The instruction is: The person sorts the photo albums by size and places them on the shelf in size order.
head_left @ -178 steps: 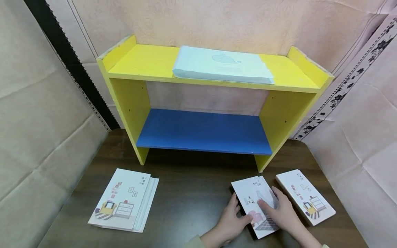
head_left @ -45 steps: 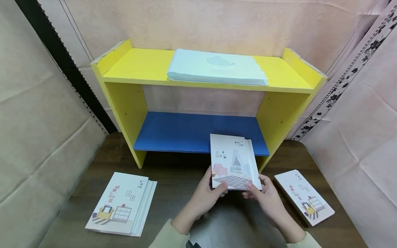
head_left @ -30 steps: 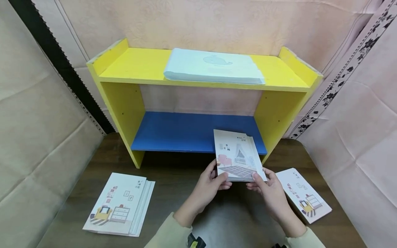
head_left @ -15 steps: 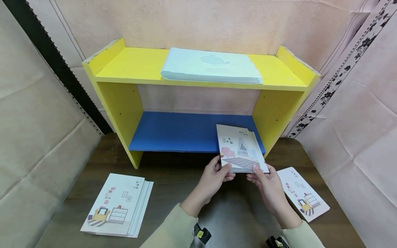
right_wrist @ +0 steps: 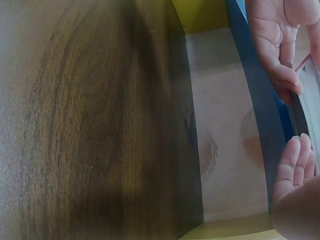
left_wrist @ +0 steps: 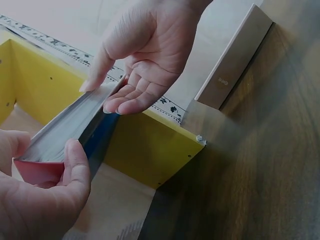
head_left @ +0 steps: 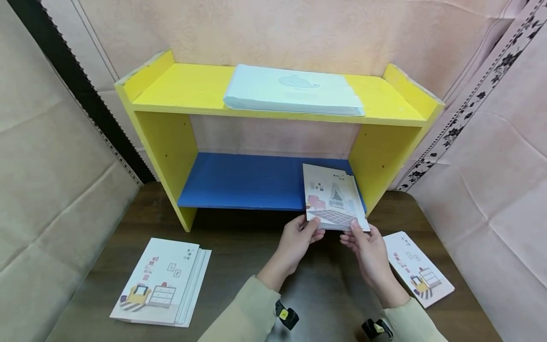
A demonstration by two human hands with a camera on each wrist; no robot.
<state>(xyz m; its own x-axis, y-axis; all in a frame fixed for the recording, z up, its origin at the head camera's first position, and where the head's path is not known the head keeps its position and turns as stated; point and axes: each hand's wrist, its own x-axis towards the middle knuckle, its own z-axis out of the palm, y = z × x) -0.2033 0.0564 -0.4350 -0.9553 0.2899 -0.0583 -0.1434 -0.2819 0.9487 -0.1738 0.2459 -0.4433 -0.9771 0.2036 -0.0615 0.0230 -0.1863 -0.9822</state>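
Pinched books over the blue shelf

The left hand and right hand pinch the books' near corners, thumbs on top, above the shelf's right end; contact with it is unclear. On the table, a pile lies left and a thick book right.

held books paper; wood-grain tabletop glossy; cloth backdrop creased

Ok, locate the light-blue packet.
In the head view, the light-blue packet lies just right of centre on the yellow top shelf, above the blue shelf.
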